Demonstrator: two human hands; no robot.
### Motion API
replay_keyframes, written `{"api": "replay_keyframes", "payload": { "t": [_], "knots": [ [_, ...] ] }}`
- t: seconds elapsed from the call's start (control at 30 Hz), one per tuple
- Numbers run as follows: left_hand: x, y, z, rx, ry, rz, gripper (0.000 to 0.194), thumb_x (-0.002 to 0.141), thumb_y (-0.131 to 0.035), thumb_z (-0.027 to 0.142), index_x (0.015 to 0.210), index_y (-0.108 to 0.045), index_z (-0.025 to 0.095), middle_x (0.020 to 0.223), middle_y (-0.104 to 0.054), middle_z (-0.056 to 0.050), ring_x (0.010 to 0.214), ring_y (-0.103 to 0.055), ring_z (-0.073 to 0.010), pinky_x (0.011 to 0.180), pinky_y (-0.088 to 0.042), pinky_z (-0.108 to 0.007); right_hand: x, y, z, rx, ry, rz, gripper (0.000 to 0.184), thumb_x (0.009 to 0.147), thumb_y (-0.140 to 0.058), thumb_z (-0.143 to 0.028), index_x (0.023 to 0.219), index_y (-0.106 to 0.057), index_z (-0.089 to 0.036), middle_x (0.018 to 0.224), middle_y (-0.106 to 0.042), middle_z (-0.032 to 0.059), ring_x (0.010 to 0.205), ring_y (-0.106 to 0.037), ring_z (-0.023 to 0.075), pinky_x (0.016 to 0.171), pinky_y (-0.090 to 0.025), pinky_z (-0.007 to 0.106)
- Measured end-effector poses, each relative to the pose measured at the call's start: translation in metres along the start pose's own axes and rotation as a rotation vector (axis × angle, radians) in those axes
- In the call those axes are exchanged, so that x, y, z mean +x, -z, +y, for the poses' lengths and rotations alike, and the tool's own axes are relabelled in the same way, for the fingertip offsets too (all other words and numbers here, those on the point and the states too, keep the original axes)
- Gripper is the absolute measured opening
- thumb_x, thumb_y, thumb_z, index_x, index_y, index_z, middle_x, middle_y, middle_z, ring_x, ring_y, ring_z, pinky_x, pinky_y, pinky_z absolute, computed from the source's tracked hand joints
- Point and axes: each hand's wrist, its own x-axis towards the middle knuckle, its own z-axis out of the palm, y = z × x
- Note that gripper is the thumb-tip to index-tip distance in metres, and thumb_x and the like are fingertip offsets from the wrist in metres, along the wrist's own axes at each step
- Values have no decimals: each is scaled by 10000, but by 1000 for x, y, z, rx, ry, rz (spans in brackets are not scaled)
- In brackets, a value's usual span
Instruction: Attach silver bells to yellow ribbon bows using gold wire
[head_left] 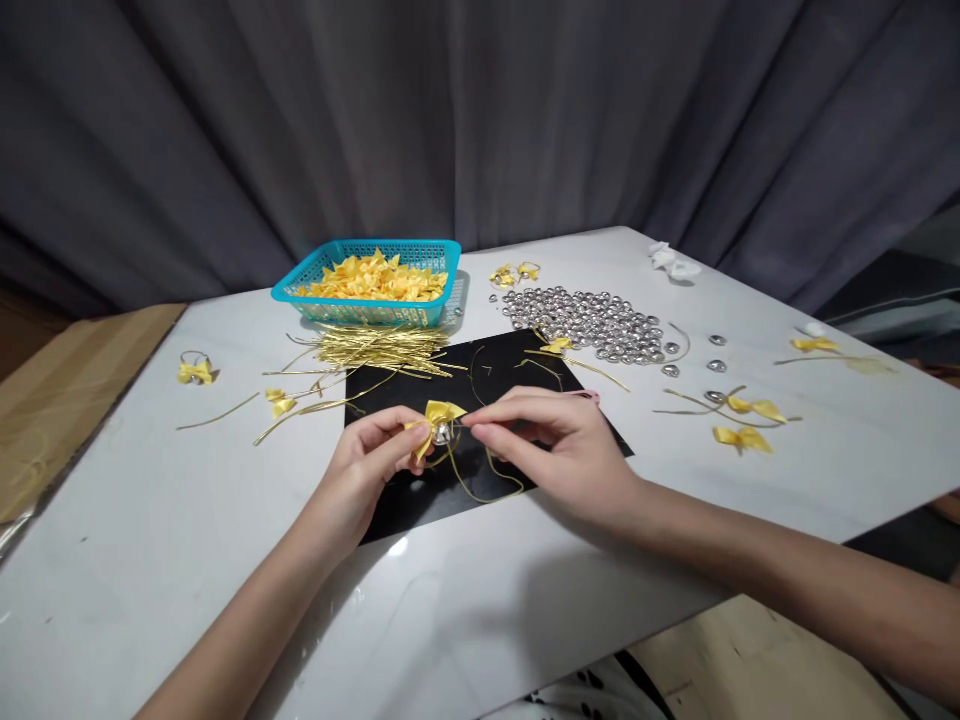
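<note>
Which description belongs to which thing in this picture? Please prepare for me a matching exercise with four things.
1. Left hand
2. Turquoise basket
3. Bundle of gold cords
4. Heap of silver pieces

A. To the right of the basket
B. Pinching a yellow bow
C. Containing many yellow bows
D. Directly in front of the basket

Pairs: 1-B; 2-C; 3-D; 4-A

Yellow bow [444, 410], tilted, beside silver bell [442, 435]

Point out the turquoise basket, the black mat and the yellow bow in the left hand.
Turquoise basket [421, 313], head view: front wall.
Black mat [427, 503], head view: bare near part.
Held bow [444, 410], head view: upper part.
</note>
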Motion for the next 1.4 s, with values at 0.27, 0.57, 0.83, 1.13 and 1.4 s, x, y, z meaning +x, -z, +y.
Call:
{"api": "replay_keyframes", "payload": {
  "t": [0.27,0.57,0.83,1.13,1.4],
  "knots": [
    [2,-5,-6,-70,54,-13,164,680,-693,267,589,-618,152,560,-533,23,519,-428,-68,504,-354,-167,-7,-12,20,41,-19,21,161,802,-588,-236,764,-630,-86,691,-564,28,517,-475,41,446,-381,164],
    [-2,-8,-9,-111,102,-98,174,686,-694,285,611,-631,142,568,-538,20,514,-428,-62,504,-348,-169,-12,-11,20,-219,266,-62,135,865,-454,-115,802,-572,-94,678,-541,23,572,-462,53,511,-367,163],
    [-3,-7,-10,-124,136,-123,183,684,-695,297,609,-627,144,528,-515,25,511,-410,-65,505,-348,-166,-14,-11,20,-312,373,-35,115,841,-458,-58,796,-560,-85,664,-496,6,547,-392,45,525,-349,163],
    [-2,-9,-9,-136,138,-128,200,670,-710,298,576,-626,142,523,-525,25,501,-427,-58,502,-364,-151,-15,-9,19,-364,353,-38,138,830,-439,-51,766,-554,-95,666,-496,18,581,-423,60,536,-348,164],
    [-4,-12,-5,-258,215,-96,196,613,-743,276,564,-618,132,532,-532,23,478,-432,-47,479,-378,-135,-18,-10,15,-422,411,30,145,816,-445,-44,739,-551,-103,618,-507,2,525,-406,47,498,-337,165]
  ]
}}
